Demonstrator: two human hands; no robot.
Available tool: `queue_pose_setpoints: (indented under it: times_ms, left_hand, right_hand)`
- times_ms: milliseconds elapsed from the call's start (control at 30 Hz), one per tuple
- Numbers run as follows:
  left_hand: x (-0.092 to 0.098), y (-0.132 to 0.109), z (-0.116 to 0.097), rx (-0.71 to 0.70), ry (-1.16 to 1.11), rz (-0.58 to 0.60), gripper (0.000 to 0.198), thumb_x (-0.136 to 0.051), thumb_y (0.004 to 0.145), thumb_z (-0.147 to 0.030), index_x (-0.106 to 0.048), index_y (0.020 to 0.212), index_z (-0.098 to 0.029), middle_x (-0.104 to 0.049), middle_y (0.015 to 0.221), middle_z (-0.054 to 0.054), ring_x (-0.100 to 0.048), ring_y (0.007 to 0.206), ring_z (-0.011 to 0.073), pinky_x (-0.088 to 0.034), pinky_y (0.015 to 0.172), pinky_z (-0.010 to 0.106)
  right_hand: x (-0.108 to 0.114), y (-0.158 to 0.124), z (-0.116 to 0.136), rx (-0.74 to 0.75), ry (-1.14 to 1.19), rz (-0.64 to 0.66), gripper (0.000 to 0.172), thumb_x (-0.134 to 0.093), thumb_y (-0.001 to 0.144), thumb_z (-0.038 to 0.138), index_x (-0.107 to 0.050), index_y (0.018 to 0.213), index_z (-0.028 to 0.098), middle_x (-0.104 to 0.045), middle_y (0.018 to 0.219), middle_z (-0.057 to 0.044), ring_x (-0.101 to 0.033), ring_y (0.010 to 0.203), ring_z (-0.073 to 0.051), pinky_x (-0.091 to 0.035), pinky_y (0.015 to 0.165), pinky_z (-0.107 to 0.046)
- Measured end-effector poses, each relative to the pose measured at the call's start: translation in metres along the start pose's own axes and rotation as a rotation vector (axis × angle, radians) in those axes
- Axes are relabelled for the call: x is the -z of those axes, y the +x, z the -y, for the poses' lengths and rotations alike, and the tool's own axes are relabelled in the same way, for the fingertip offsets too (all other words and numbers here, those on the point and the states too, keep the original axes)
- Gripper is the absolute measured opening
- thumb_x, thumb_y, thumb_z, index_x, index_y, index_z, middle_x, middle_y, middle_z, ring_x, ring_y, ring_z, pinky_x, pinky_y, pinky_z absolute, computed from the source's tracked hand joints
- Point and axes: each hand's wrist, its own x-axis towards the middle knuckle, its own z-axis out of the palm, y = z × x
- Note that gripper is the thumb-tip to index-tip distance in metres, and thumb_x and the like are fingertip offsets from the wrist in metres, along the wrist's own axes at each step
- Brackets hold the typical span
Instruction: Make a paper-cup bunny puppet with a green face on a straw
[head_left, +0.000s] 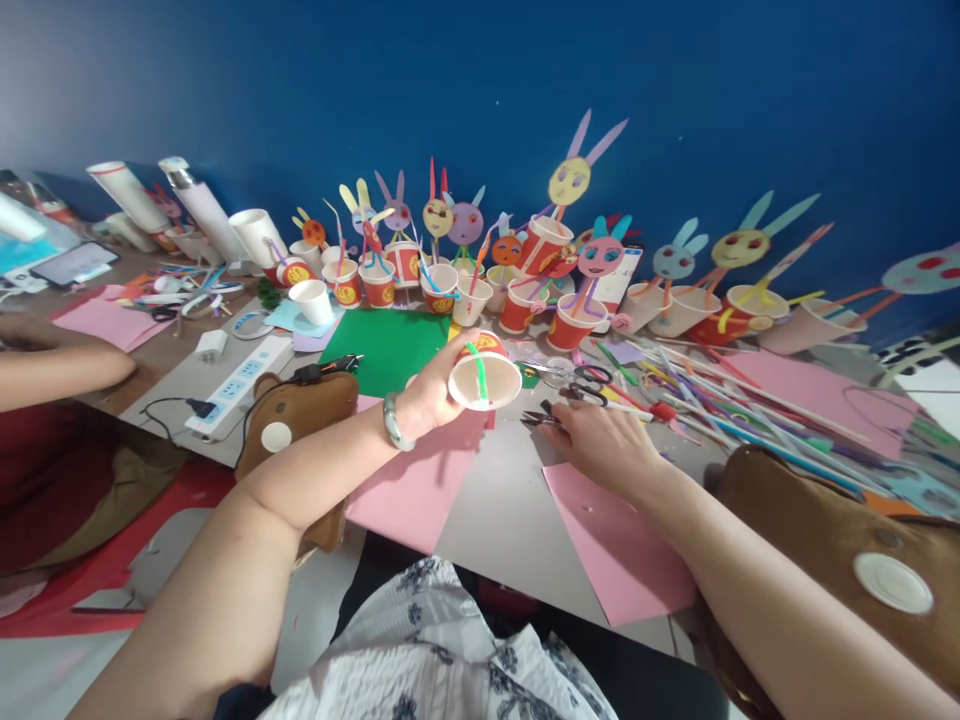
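Note:
My left hand is closed around a red and white paper cup, tilted so its mouth faces me. A bright green strip runs across the rim and down inside the cup. On the table to the right, my right hand has its fingers curled over dark-bladed scissors, whose blades point left. Part of the scissors is hidden under the fingers. Just beyond that hand lies another pair of scissors with dark handles.
Decorated paper cups with rabbit-like paper heads line the blue wall. Several colored pipe cleaners and straws lie at right. Pink sheets, a green sheet, a power strip and brown pouches surround me. Another person's arm rests at left.

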Motion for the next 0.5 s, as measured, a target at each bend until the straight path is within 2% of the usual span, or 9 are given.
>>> queue_pose_setpoints:
  times_ms: [100, 167, 267, 400, 500]
  left_hand:
    - [0.002, 0.0, 0.003, 0.026, 0.0, 0.026, 0.03, -0.062, 0.089, -0.041, -0.06, 0.073, -0.016, -0.064, 0.067, -0.001, -0.062, 0.065, 0.0126, -0.049, 0.07, 0.027]
    - [0.003, -0.001, 0.005, 0.055, 0.012, 0.045, 0.031, -0.063, 0.087, -0.044, -0.061, 0.075, -0.016, -0.065, 0.069, 0.0, -0.063, 0.067, 0.0139, -0.05, 0.071, 0.028]
    - [0.005, 0.0, 0.011, 0.089, 0.031, 0.073, 0.029, -0.062, 0.087, -0.044, -0.063, 0.081, -0.016, -0.066, 0.074, 0.002, -0.064, 0.072, 0.0154, -0.05, 0.073, 0.029]
    - [0.008, 0.001, 0.022, 0.097, 0.1, 0.192, 0.028, -0.059, 0.086, -0.043, -0.061, 0.078, -0.016, -0.065, 0.076, 0.003, -0.062, 0.073, 0.016, -0.049, 0.072, 0.028]
    - [0.008, 0.001, 0.033, 0.011, 0.245, 0.23, 0.027, -0.059, 0.084, -0.044, -0.057, 0.074, -0.019, -0.061, 0.07, 0.001, -0.057, 0.068, 0.0149, -0.048, 0.068, 0.028]
  right_hand:
    - [-0.003, 0.001, -0.001, 0.047, -0.009, -0.008, 0.028, -0.049, 0.097, 0.036, -0.07, 0.098, 0.017, -0.074, 0.093, -0.013, -0.07, 0.081, -0.027, -0.034, 0.058, -0.032]
    - [-0.005, 0.001, -0.002, 0.09, -0.005, -0.1, 0.025, -0.053, 0.095, 0.034, -0.071, 0.093, 0.016, -0.073, 0.089, -0.012, -0.069, 0.082, -0.027, -0.036, 0.062, -0.033]
    - [-0.004, -0.003, -0.002, 0.145, 0.093, -0.428, 0.023, -0.053, 0.095, 0.03, -0.069, 0.085, 0.016, -0.071, 0.078, -0.009, -0.067, 0.076, -0.023, -0.041, 0.069, -0.034]
    - [0.004, -0.016, 0.003, 0.225, 0.295, -0.924, 0.018, -0.054, 0.094, 0.024, -0.064, 0.079, 0.02, -0.068, 0.069, -0.004, -0.059, 0.064, -0.016, -0.042, 0.072, -0.033]
    - [0.008, -0.025, 0.009, 0.318, 0.303, -1.081, 0.009, -0.062, 0.089, 0.022, -0.064, 0.08, 0.023, -0.069, 0.076, -0.003, -0.058, 0.066, -0.016, -0.041, 0.074, -0.034]
